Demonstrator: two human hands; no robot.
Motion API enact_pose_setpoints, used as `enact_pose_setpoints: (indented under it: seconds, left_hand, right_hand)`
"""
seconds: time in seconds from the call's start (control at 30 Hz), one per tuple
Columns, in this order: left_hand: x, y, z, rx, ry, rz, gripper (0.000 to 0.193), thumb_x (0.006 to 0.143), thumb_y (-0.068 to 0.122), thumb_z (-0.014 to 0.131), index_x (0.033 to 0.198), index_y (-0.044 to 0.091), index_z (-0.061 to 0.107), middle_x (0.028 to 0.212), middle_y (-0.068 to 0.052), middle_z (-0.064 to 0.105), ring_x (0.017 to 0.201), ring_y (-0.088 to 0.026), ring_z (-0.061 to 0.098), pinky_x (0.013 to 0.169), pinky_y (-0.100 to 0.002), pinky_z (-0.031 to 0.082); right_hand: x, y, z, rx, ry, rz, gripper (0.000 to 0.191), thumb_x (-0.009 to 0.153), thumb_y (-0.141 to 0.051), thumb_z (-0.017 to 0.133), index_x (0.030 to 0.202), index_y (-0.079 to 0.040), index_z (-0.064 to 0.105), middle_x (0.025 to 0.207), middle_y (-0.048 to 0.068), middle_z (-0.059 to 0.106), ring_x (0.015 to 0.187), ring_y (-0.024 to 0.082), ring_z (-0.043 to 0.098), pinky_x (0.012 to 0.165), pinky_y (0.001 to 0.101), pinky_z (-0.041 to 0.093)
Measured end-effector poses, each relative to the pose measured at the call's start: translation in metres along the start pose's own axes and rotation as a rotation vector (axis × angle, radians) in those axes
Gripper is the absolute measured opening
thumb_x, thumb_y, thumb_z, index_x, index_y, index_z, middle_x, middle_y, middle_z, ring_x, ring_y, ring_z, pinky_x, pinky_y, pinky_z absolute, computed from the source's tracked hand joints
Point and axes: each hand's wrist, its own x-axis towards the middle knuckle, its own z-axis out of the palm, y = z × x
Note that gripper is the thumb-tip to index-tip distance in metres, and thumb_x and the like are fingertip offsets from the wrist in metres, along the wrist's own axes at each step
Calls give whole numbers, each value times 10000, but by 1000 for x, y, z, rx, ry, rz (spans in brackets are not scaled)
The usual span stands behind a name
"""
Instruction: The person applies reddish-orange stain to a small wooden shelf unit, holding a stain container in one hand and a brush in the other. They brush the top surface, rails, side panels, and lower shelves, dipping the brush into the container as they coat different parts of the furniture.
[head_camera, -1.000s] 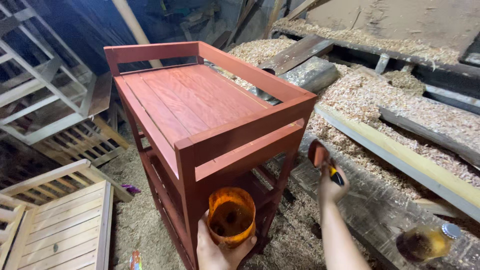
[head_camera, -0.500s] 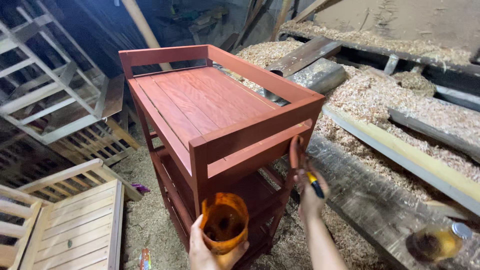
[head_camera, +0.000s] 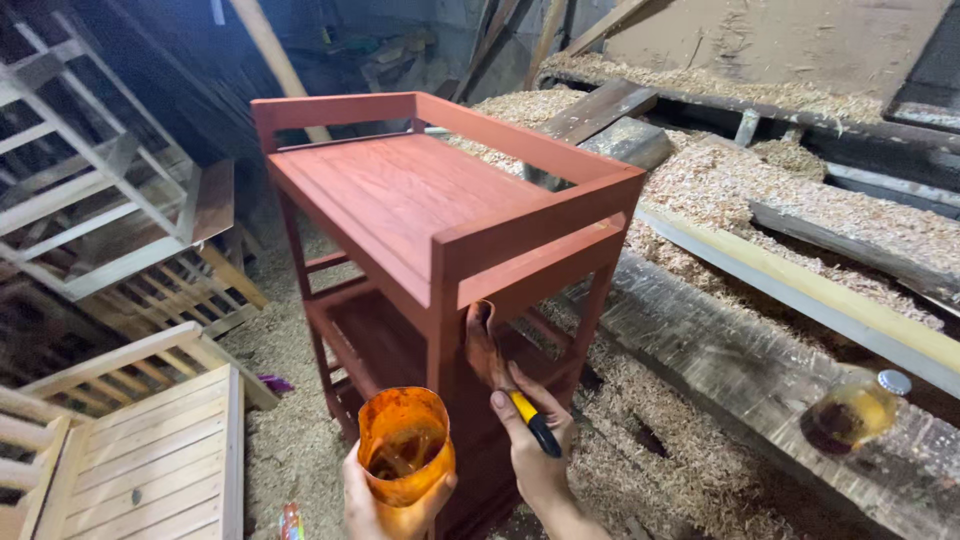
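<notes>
- The left hand (head_camera: 385, 500) is wrapped around an orange cup (head_camera: 404, 445) with dark stain pooled in its bottom, held low in front of the stand.
- The right hand (head_camera: 535, 450) is closed on a brush (head_camera: 500, 365) with a yellow and black handle; its stained bristles press against the front post, just under the top rail.
- The red wooden stand (head_camera: 420, 210) sits on sawdust; its top, rails and legs already look evenly coloured.
- The lower shelf and inner faces lie in shadow, so their coverage is unclear.
- Unpainted pale frames (head_camera: 130, 450) wait to the left; a bottle (head_camera: 850, 412) lies on the plank (head_camera: 740, 370) to the right.
</notes>
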Motion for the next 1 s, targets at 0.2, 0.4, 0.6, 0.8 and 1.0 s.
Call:
enact_pose_setpoints:
  seconds: [0.2, 0.4, 0.6, 0.8, 1.0]
  left_hand:
    - [-7, 1, -39, -21, 9, 23, 1017, 589, 243, 966, 1363, -83, 392, 1228, -213, 671, 1095, -269, 729, 938, -396, 597]
    - [-13, 31, -61, 279, 96, 73, 1025, 521, 310, 977, 1341, -36, 469, 1217, -184, 643, 1092, -270, 690, 935, -389, 563]
    - [-23, 47, -75, 480, 92, 29, 1021, 487, 318, 996, 1329, 25, 500, 1227, -179, 609, 1133, -348, 609, 962, -447, 509]
    - [-32, 53, -77, 529, 27, -62, 1079, 458, 334, 1005, 1337, 32, 457, 1236, -185, 577, 1111, -354, 617, 947, -436, 528]
    - [-52, 49, -70, 506, 48, 33, 1058, 483, 360, 1003, 1341, 49, 467, 1259, -188, 579, 1115, -381, 632, 930, -461, 551]
  right_hand:
    - [-34, -19, 27, -8, -126, -1, 407, 869, -57, 750, 1264, 31, 710, 1094, 119, 806, 985, 145, 735, 880, 256, 579]
    - [-64, -49, 39, -76, -229, -204, 273, 877, -51, 775, 1141, 20, 765, 1075, 104, 814, 989, 142, 757, 902, 274, 607]
    - [-57, -95, 5, -253, -97, -225, 236, 894, -74, 778, 1124, -18, 766, 1093, 83, 777, 975, 130, 709, 890, 271, 571]
    - [-58, -120, -3, 109, -217, -144, 217, 884, -26, 739, 1100, -8, 725, 1116, 105, 770, 1014, 185, 738, 909, 343, 628]
    - [-91, -110, 0, -350, -571, -110, 218, 831, -26, 769, 1045, 8, 785, 1039, 118, 823, 956, 158, 771, 857, 290, 619]
